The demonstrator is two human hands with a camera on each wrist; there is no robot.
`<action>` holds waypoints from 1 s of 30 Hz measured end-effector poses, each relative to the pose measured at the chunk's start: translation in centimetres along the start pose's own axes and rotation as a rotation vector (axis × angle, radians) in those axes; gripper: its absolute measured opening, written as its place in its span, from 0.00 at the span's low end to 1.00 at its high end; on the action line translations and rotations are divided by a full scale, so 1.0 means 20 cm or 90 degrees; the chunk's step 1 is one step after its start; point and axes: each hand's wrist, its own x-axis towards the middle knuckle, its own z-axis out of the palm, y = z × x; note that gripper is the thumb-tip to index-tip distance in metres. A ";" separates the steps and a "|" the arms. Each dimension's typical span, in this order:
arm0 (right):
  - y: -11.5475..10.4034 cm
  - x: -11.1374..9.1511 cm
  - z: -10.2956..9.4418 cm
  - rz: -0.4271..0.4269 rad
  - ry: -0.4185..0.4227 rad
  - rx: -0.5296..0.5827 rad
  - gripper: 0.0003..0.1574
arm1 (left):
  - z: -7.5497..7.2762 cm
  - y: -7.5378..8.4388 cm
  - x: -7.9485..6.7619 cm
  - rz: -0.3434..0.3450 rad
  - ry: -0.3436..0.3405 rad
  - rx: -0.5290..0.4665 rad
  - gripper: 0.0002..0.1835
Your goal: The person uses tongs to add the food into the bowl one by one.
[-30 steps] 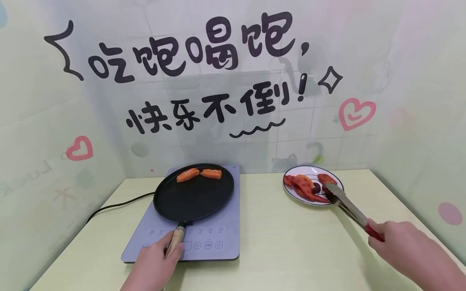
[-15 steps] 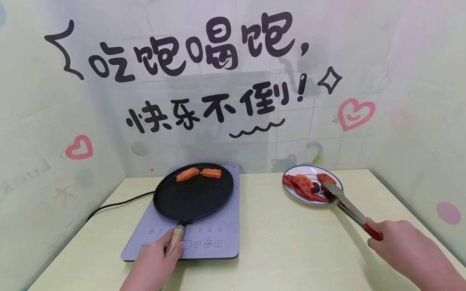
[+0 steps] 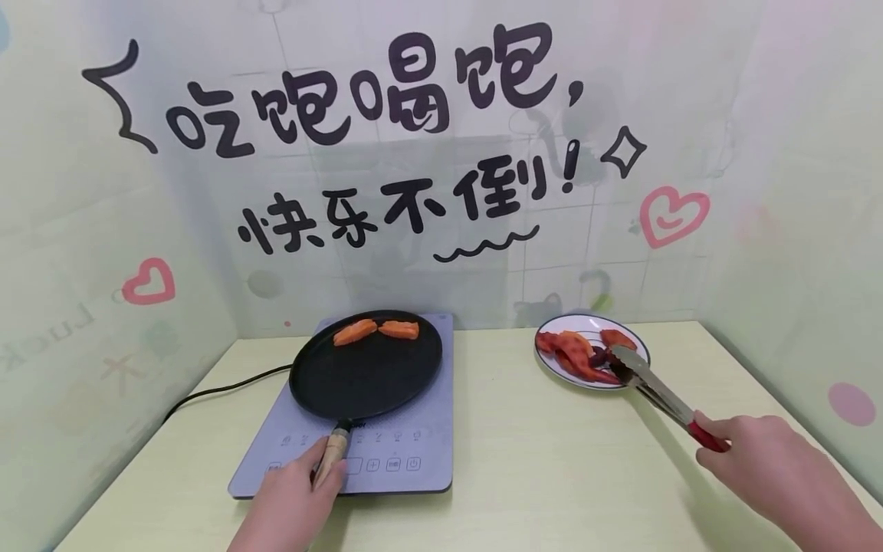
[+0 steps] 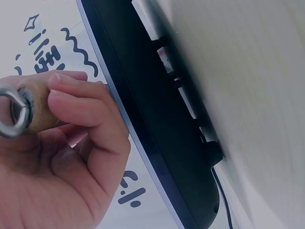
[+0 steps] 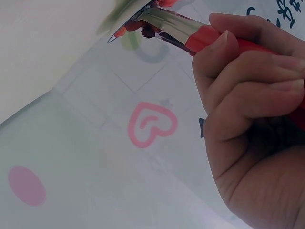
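My left hand (image 3: 293,494) grips the wooden handle (image 3: 333,454) of a black flat pan (image 3: 366,379). Two orange food pieces (image 3: 355,332) lie near the pan's far rim. In the left wrist view the fingers curl round the handle, whose metal ring (image 4: 19,114) shows at its end. With my right hand (image 3: 766,468) I hold metal tongs (image 3: 662,395) by their red grips (image 5: 243,46). The tong tips are over the right side of a white plate (image 3: 578,382) with red and orange food pieces (image 3: 582,359) and a dark piece. Whether the tips pinch a piece is unclear.
The pan rests on a grey-blue induction cooker (image 3: 393,479) with a black cable (image 3: 228,387) running left. Everything stands on a pale table (image 3: 510,460). Printed walls (image 3: 414,284) close off the back and both sides.
The tong tips have shifted very slightly on the plate, towards the dark piece. The left hand, the pan and the food in it look the same.
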 end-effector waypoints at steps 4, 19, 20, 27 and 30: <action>-0.01 -0.02 -0.01 -0.014 0.032 -0.008 0.10 | 0.00 0.00 0.00 0.006 0.004 0.006 0.35; -0.13 -0.03 0.01 -0.041 0.115 0.057 0.18 | 0.00 0.00 0.00 -0.001 0.003 0.008 0.36; -0.14 -0.03 0.02 -0.048 0.128 0.066 0.17 | 0.00 0.00 0.00 -0.001 0.003 0.008 0.36; -0.21 -0.04 0.04 -0.152 0.232 0.102 0.16 | 0.00 0.01 0.00 -0.003 -0.001 0.007 0.35; -0.27 -0.04 0.05 -0.184 0.245 0.099 0.19 | 0.00 0.01 0.00 -0.002 -0.001 0.010 0.35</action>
